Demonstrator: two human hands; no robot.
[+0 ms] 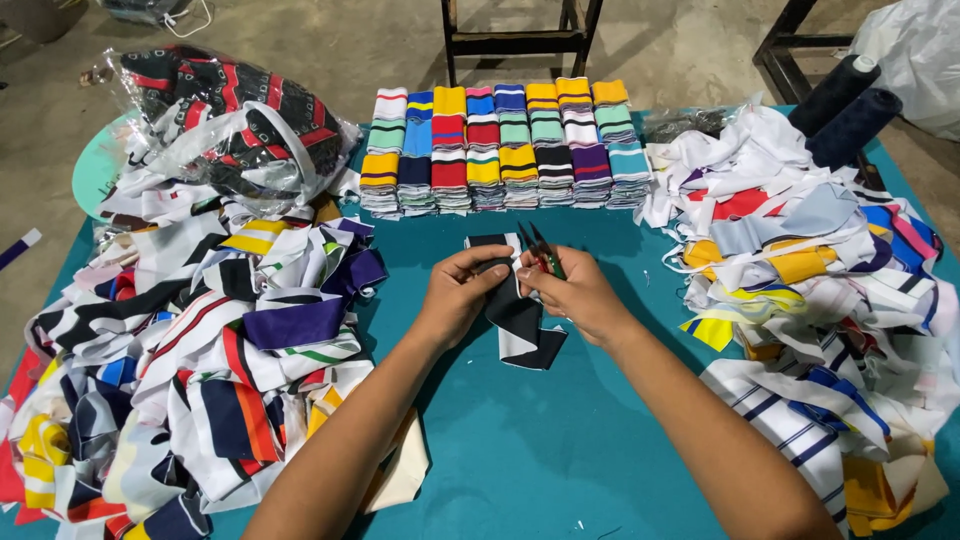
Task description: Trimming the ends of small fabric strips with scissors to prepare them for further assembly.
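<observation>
Here the table [600,440] has a teal cover and carries almost everything. On its left side lies a big loose pile of striped fabric pieces [190,360], white, navy, purple and orange mixed. On the right side there is a second heap of fabric scraps [800,260], mostly white with yellow and blue. At the far left corner sits a clear plastic bag [230,125] filled with black and red cloth. Along the far edge, between the two piles, stand neat rows of folded striped collars [500,145] in many colours. Two dark thread cones [845,105] lean at the far right.

In the middle of the table, near the folded rows, lies a black and white striped strip [520,320]. The left hand [462,292] has its grip closed on the upper part of this strip. The right hand [572,290] touches the strip too, and its grip is clamped on a small thread snipper [540,255], whose blades point away from the person.
</observation>
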